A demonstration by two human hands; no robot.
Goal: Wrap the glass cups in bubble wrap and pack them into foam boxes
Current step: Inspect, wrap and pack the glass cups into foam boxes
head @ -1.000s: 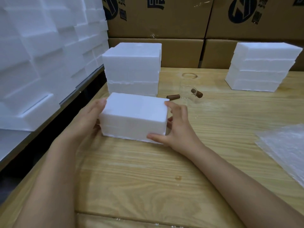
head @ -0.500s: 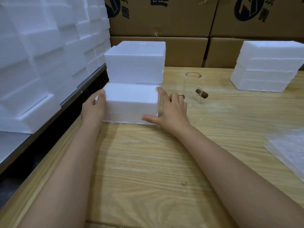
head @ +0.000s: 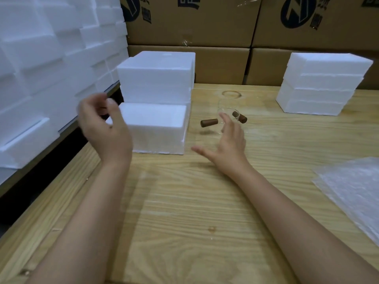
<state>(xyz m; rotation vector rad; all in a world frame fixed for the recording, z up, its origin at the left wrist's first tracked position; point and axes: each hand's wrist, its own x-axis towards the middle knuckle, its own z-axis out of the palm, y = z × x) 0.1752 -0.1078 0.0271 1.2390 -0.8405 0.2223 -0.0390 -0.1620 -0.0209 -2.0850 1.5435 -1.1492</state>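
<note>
Foam box [head: 153, 124] sits on the table [head: 184, 201], tight against the foam stack [head: 155, 78] at its 12 o'clock. Glass cups [head: 229, 108] at its 3 o'clock. Right hand [head: 227, 148] is spread wide beside them, empty. Left hand [head: 102, 128], at 9 o'clock, is loosely curled and blurry, holding nothing.

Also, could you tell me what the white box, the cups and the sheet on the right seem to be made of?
The white box looks like expanded foam: matte, with a grainy surface and rough edges. The cups are clear glass, nearly invisible against the table, with brown handles, probably wood. The sheet is clear plastic bubble wrap, judging by its dimpled sheen.
</note>
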